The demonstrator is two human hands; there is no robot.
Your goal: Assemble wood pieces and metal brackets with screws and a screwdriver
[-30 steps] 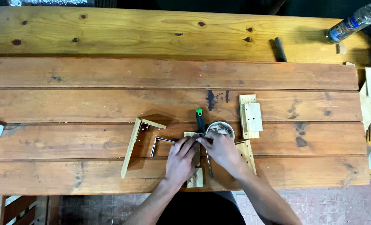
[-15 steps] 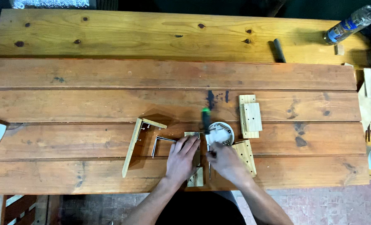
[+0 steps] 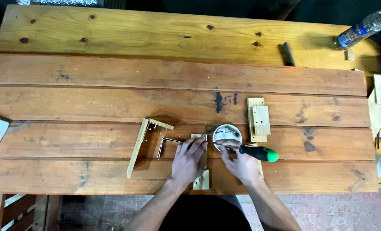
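Left hand (image 3: 188,157) pressed flat on wood strip (image 3: 202,179), steadying it; right hand (image 3: 240,162) gripped green-handled screwdriver (image 3: 259,152), fingertips reaching into white dish (image 3: 227,133).

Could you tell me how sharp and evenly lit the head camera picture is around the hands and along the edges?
Head view: even soft light and sharp wood grain on the table; the left hand, right hand and screwdriver are slightly soft; the top edge falls into darkness; the plastic bottle glints.
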